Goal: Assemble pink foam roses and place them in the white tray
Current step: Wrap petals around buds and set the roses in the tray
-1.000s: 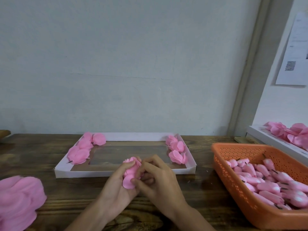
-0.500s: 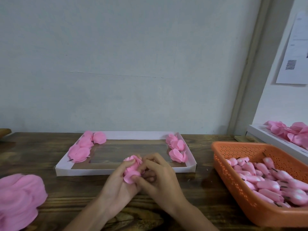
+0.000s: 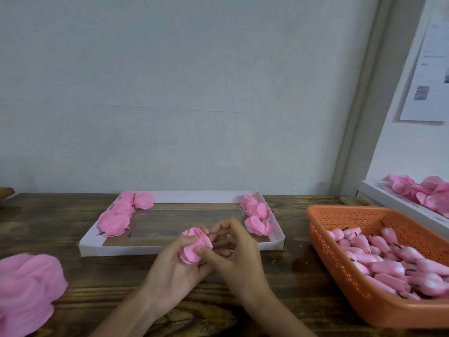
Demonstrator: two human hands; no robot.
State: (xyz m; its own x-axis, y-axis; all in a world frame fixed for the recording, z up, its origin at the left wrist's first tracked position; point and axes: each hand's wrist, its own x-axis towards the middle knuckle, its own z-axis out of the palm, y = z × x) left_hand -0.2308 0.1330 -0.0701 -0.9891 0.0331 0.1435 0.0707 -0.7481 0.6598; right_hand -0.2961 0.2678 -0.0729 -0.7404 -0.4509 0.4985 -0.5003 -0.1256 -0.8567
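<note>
Pink foam rose (image 3: 195, 246) is sitting between both hands above the middle of the table (image 3: 73, 276), just in front of the near wall of the white tray (image 3: 121, 249). The left hand (image 3: 170, 271) is cupping it from below, fingers curled round the petals. The right hand (image 3: 239, 259) is pinching its right side, thumb pressing on the lower petals and bent fingers touching the top. Finished roses are lying along the tray's left end (image 3: 117, 218) and right end (image 3: 257, 215). An orange basket (image 3: 325, 251) of pink buds (image 3: 388, 260) is standing at the table's right edge. A heap of loose petals (image 3: 24, 290) is resting by the near left corner. A second white tray (image 3: 398, 205) holding petals is showing beyond the basket.
</note>
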